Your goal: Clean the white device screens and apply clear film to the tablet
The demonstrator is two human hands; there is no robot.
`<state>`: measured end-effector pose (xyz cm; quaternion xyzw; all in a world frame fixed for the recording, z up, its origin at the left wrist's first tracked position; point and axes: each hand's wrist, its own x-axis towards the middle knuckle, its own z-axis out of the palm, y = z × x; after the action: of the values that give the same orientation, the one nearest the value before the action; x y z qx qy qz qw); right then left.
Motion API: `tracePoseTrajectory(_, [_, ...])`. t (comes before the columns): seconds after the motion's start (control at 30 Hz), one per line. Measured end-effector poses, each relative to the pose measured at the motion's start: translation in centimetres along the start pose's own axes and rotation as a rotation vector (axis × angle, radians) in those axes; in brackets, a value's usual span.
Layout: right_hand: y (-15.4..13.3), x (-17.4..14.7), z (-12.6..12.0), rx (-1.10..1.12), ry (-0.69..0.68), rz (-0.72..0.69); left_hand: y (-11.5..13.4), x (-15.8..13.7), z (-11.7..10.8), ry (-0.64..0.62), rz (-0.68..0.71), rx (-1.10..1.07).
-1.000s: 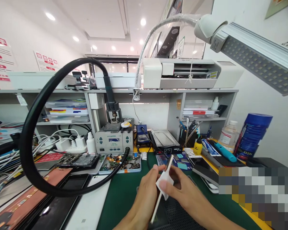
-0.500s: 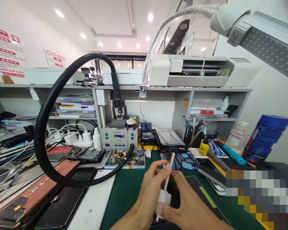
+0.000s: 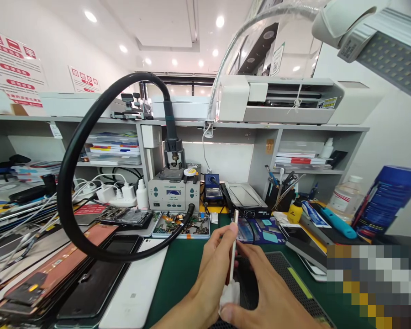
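A slim phone (image 3: 233, 258) stands edge-on toward me, its narrow light-coloured side facing up. My left hand (image 3: 214, 272) is closed around it from the left, with the thumb near the far end. From the right, my right hand (image 3: 272, 285) pinches a crumpled white tissue (image 3: 229, 296) against the phone's near end, thumb on the tissue. The right fingers reach behind the phone, and their tips are partly hidden. The phone's faces are turned away from view. Beneath both hands lies a dark perforated mat (image 3: 287, 274) on the green work surface (image 3: 181, 265).
A black hose (image 3: 66, 183) loops from the grey hot-air station (image 3: 173, 194) over the left side. Left are a white tablet-like panel (image 3: 137, 283) and stacked phone parts. A tray of small parts (image 3: 181, 225) lies ahead. Bottles and a blue canister (image 3: 387, 201) stand right.
The phone has turned more edge-on and shifted slightly left, with the tissue lower along it. Both hands keep their hold. The whole view has shifted a little.
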<state>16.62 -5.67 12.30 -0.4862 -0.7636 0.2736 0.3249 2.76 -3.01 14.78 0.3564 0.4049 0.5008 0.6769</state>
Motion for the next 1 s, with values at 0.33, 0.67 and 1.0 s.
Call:
tracePoseTrajectory(0.33, [0.2, -0.1, 0.3, -0.008, 0.030, 0.018, 0.2, 0.6, 0.1, -0.039, -0.332, -0.435])
tracePoseTrajectory(0.67, [0.2, 0.0, -0.1, 0.017, 0.069, 0.093, 1.0, 1.0, -0.8, -0.132, -0.386, -0.578])
tracePoseTrajectory(1.0, [-1.1, -0.6, -2.0, 0.239, -0.091, 0.010, 1.7, 1.2, -1.6, -0.237, -0.355, -0.523])
